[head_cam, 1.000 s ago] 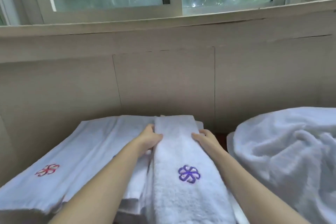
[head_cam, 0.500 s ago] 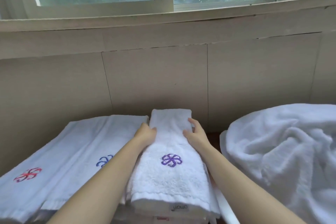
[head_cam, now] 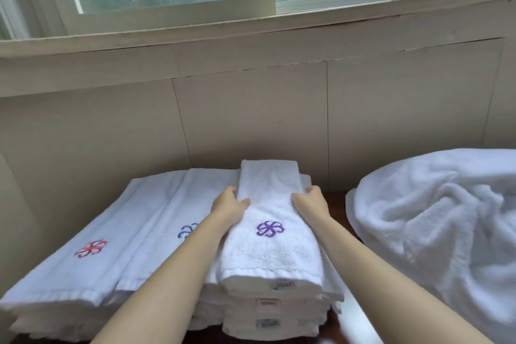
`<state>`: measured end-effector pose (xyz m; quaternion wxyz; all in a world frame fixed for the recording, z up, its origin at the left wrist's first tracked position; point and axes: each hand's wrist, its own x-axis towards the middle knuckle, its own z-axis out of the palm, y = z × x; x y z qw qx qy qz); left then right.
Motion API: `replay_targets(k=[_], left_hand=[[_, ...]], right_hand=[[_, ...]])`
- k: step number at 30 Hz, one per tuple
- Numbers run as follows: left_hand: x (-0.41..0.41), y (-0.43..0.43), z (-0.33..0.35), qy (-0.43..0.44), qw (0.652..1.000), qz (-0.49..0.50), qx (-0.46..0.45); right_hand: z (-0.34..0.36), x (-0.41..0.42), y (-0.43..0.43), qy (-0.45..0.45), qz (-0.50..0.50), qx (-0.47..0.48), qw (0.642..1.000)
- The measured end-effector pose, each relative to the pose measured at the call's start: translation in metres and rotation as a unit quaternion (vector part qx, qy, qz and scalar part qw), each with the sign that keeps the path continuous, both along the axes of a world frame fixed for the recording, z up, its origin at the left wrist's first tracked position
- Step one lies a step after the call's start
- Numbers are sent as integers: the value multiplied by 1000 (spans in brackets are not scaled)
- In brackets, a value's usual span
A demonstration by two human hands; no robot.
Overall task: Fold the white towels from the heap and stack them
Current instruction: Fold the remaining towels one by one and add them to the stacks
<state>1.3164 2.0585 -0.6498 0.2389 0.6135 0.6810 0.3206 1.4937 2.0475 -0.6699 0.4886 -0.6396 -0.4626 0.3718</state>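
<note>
- I saw the folded towel (head_cam: 272,254), white terry with a purple flower emblem (head_cam: 270,228), lying on top of the stack (head_cam: 268,324) at the middle of my view, its label end toward me at 6 o'clock.
- The left hand (head_cam: 230,205) gripped the towel's 9 o'clock edge, with the thumb on top and the fingers tucked round the side.
- The right hand (head_cam: 311,202) held the 3 o'clock edge the same way, thumb on the pile. Both hands sat on the far half, past the emblem.
- The heap (head_cam: 435,220) of unfolded towels lay at 3 o'clock of the stack, just beside it, with a strip of dark surface (head_cam: 336,201) between them.
- At 9 o'clock lay longer folded towels (head_cam: 156,220), one with a red emblem (head_cam: 90,248) and one with a blue emblem (head_cam: 187,231), touching the stack.
- I judged the towel to be soft, thick and light, limp if lifted by one corner, and grippy rather than slippery.
- The long side edges were the place to hold it, both at once, so that the layers stayed together.
- I reckoned the placing was nearly done and needed only squaring to the towels below. Much of the heap was left to fold.
</note>
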Motion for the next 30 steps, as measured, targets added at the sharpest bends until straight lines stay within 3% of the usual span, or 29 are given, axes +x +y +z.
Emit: replay_targets(k=[4, 8, 10, 13, 17, 22, 26, 30], left_hand=[[-9, -44, 6, -110, 987, -29, -111], [-23, -105, 8, -218, 945, -121, -210], [-26, -119, 7, -274, 929, -139, -206], [-25, -122, 3, -321, 937, -48, -130], [-6, -141, -4, -105, 993, 30, -54], [1, -171, -1, 191, 981, 26, -22], [-4, -198, 18, 289, 955, -1, -64], [-2, -223, 37, 326, 940, -35, -100]], right_hand=[[3, 16, -49, 1, 101, -63, 993], [14, 25, -98, 26, 239, -148, 959], [19, 22, -109, 87, 266, -133, 951], [23, 8, -115, 148, 201, -69, 966], [4, -5, -126, 13, 79, -41, 996], [8, 5, -150, -91, 75, -97, 988], [24, 35, -177, -142, 152, -164, 964], [40, 69, -210, -158, 174, -194, 952]])
